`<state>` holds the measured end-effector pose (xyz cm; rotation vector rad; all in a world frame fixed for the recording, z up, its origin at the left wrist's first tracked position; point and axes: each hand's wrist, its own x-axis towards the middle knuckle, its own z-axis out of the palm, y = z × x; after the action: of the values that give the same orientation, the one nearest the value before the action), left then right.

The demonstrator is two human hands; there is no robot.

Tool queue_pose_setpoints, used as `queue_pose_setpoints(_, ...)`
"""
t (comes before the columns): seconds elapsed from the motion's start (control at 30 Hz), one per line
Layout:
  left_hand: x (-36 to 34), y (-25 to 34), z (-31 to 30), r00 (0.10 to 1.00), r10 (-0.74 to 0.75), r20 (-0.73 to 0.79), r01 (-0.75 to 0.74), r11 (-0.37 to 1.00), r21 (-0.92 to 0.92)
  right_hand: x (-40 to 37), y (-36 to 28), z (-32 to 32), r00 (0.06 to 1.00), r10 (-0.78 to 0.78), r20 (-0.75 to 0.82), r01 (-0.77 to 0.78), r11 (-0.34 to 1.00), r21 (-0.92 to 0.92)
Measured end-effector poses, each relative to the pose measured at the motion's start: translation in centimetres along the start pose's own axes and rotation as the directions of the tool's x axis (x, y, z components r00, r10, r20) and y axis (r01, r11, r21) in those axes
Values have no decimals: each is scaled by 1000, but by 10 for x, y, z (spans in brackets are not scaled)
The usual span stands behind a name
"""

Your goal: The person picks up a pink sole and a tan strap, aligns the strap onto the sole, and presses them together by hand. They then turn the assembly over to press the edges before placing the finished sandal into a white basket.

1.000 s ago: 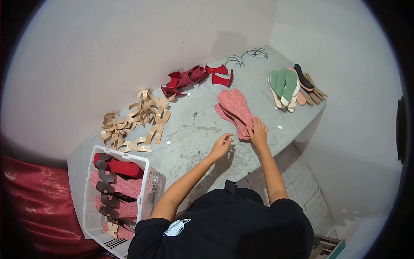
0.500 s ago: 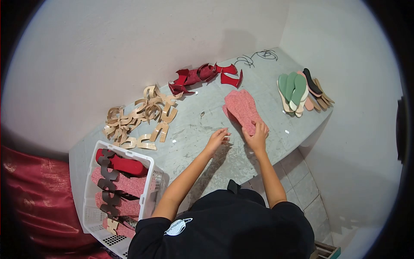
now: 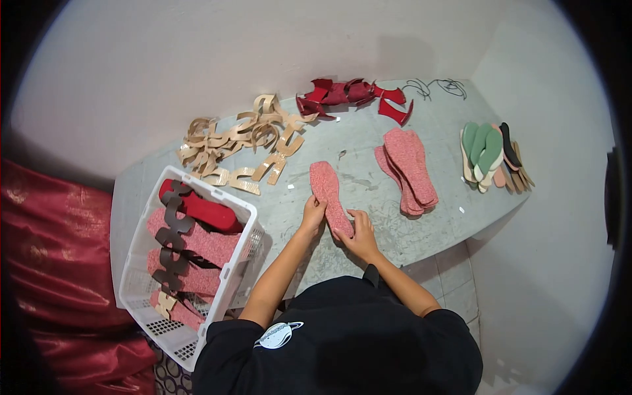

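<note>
A speckled pink shoe sole (image 3: 329, 191) is between my two hands, over the grey table near my body. My left hand (image 3: 313, 214) is closed on its left edge, about midway along. At the lower, narrower end, my right hand (image 3: 358, 237) grips it with the thumb on top. Just to the right lies a stack of similar pink soles (image 3: 411, 168), slightly fanned out and apart from both hands.
On my left, a white plastic basket (image 3: 247, 214) holds pink soles, a red sole and dark straps. Tan cut straps (image 3: 263, 135) and red shoe pieces (image 3: 342, 93) lie along the wall. Green, white and black insoles (image 3: 487, 148) sit far right, near black cords (image 3: 434, 87).
One pink sole has come off the stack, leftward and toward me, with my right hand. My left hand, empty before, now holds its edge. The whole view has shifted.
</note>
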<state>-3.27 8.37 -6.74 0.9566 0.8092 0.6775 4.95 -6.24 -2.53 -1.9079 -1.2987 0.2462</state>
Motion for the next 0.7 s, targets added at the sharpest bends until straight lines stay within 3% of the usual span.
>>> queue_pose_setpoints(0.03, 0, -9, -10, 999, 31, -17, -30, 998, 50, 0, 4, 3, 1000, -6, 13, 6, 1000, 4)
queue_pose_setpoints(0.07, -2, -16, -19, 999, 31, -31, -30, 998, 46, 1, 8, 6, 999, -23, 35, 19, 993, 114)
queue_pose_setpoints(0.1, -4, -23, -27, 998, 67, -13, -64, 985, 159, 1, 12, 8, 998, -41, 55, 28, 975, 222)
queue_pose_setpoints(0.13, -9, -19, -29, 995, 100, 9, -99, 958, 269, 1, 13, 9, 997, -47, 65, 31, 974, 226)
queue_pose_setpoints(0.17, -14, -16, -30, 995, 101, -2, -96, 959, 268, 2, 14, 10, 995, -77, 69, 61, 977, 204)
queue_pose_setpoints(0.2, -19, -13, -31, 978, 208, -2, -163, 773, 613, 2, 15, 12, 992, -107, 73, 92, 979, 181)
queue_pose_setpoints(0.23, -27, -2, -28, 952, 302, 39, -184, 467, 865, 4, 14, 13, 991, -111, 79, 95, 978, 184)
queue_pose_setpoints(0.27, -34, 7, -23, 952, 304, 32, -179, 469, 865, 5, 13, 13, 990, -99, 97, 77, 975, 209)
queue_pose_setpoints(0.33, -39, 20, -12, 855, 513, -81, -73, 273, 959, 10, 12, 13, 988, -92, 120, 62, 970, 235)
queue_pose_setpoints(0.43, -14, 30, -22, 833, 547, -84, -32, 201, 979, 16, 10, 13, 987, -96, 131, 58, 963, 264)
queue_pose_setpoints(0.6, 33, 46, -50, 833, 530, -158, 87, 155, 984, 24, 6, 17, 987, -98, 128, 52, 946, 321)
queue_pose_setpoints(0.7, 55, 38, -65, 751, 626, -209, 134, 166, 977, 23, 12, 24, 983, -153, 102, 116, 946, 302)
